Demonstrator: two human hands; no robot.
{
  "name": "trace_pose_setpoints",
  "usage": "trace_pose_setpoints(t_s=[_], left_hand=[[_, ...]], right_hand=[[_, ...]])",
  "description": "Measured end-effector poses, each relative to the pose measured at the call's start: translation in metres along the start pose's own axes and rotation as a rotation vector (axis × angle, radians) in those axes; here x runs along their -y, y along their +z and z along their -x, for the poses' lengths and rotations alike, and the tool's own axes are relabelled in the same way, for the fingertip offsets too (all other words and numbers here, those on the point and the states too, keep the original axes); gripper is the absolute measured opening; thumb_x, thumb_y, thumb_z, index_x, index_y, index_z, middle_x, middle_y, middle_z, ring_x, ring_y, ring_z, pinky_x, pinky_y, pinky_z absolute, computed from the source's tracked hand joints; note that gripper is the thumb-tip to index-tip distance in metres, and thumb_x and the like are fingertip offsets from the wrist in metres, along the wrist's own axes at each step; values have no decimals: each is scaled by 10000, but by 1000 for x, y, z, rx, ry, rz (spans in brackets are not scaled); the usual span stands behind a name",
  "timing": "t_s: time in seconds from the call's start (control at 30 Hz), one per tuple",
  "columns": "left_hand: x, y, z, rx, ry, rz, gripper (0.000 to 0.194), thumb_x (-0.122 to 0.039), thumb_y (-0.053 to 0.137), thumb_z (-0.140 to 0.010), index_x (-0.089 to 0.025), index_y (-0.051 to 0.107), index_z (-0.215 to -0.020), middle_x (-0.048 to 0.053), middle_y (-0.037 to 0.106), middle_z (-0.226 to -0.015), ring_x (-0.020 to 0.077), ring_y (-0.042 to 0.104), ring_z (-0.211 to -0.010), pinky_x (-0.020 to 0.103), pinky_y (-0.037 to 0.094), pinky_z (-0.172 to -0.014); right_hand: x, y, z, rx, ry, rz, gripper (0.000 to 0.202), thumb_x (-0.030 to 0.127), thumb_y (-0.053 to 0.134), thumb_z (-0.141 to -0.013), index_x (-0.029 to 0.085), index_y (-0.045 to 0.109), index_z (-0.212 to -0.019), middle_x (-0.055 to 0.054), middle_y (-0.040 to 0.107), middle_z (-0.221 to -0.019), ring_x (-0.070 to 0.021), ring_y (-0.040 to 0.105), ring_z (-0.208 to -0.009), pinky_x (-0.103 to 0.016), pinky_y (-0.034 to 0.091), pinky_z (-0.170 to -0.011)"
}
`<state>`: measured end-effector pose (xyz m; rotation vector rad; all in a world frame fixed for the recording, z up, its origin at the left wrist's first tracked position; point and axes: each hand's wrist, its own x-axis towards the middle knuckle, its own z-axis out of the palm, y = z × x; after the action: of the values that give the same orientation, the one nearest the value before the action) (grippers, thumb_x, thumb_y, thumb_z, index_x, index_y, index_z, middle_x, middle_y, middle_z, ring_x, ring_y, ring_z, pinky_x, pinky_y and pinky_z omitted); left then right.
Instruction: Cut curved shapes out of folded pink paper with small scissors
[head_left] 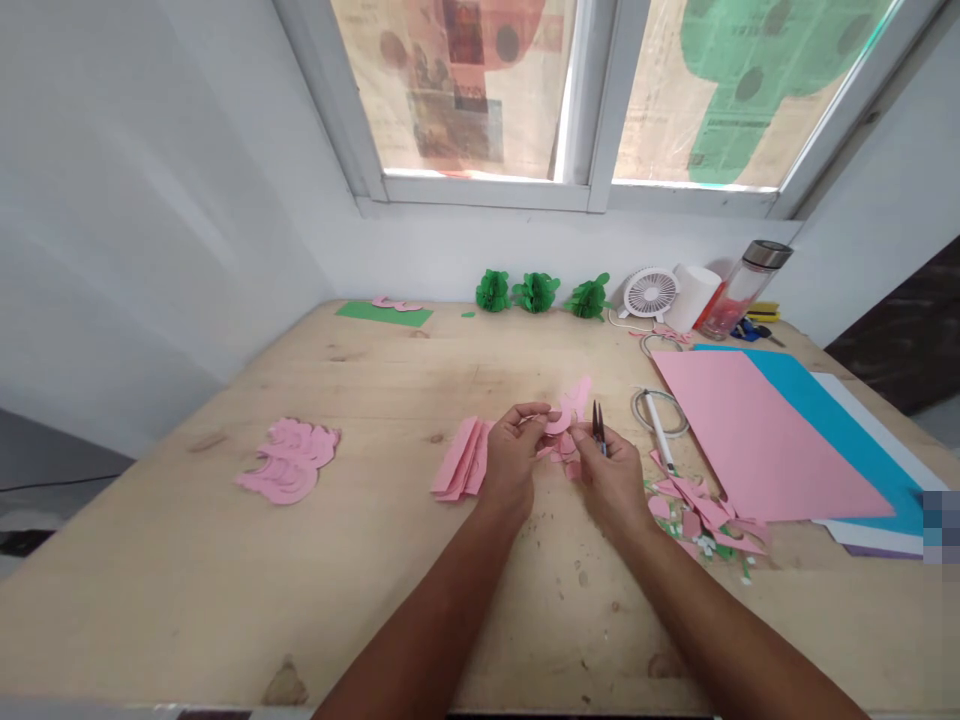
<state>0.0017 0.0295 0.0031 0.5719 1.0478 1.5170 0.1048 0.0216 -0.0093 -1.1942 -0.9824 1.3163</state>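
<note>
Between my hands is a curved pink paper cutout [556,424]. My left hand [517,445] pinches its left side. My right hand [611,468] has its fingers closed around a small pair of scissors [598,422], blades pointing up and away from me; its thumb and forefinger meet at the paper's right edge. Pink paper scraps [576,395] lie just behind and beneath the hands. Left of my left hand sits a stack of folded pink paper strips [459,462], partly covered by that hand. Farther left is a pile of scalloped pink cutouts [289,462].
Pink and green offcuts [709,515] lie right of my right hand, beside a white pen-like tool [660,430]. Coloured paper sheets [780,430] cover the right side. Along the wall stand green paper ornaments [536,292], a small fan [650,294] and a glass bottle [742,295].
</note>
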Motion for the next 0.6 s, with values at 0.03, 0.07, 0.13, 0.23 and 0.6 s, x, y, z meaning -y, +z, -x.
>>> trace_pose_setpoints(t_s=[0.03,0.07,0.13,0.23,0.6], left_hand=[[0,1,1,2,-1,-3,229,-250,657,-609,-139,597,-800,50,655,-755,105,581,-601,243,462,-610],[1,1,1,9,0,-5,225,-256,651,-616,-141,597,-802,52,655,-764,107,581,-613,244,461,-613],[2,2,3,34,12,-8,216,-268,637,-631,-143,598,-803,60,657,-803,112,580,-643,252,466,-634],[4,2,5,83,35,-34,202,-271,615,-651,-150,604,-812,70,658,-858,121,582,-679,264,470,-661],[2,1,4,72,16,-44,208,-263,644,-628,-134,634,-791,59,664,-744,113,573,-610,265,458,-633]], right_hand=[[-2,0,0,-45,-89,25,232,385,639,-691,170,619,-774,44,492,-547,-104,425,-491,-226,331,-470],[-4,0,-1,-26,-139,55,221,373,626,-706,168,631,-788,28,530,-588,-119,461,-533,-236,356,-504],[-7,-1,-2,-37,-191,103,200,358,620,-714,166,634,-768,19,542,-610,-126,471,-553,-240,367,-523],[-9,-2,-2,-69,-207,173,195,361,623,-713,167,621,-731,24,507,-576,-121,444,-523,-229,353,-478],[-7,-8,-4,-80,-153,182,221,400,591,-738,181,570,-726,48,394,-537,-87,325,-415,-207,281,-355]])
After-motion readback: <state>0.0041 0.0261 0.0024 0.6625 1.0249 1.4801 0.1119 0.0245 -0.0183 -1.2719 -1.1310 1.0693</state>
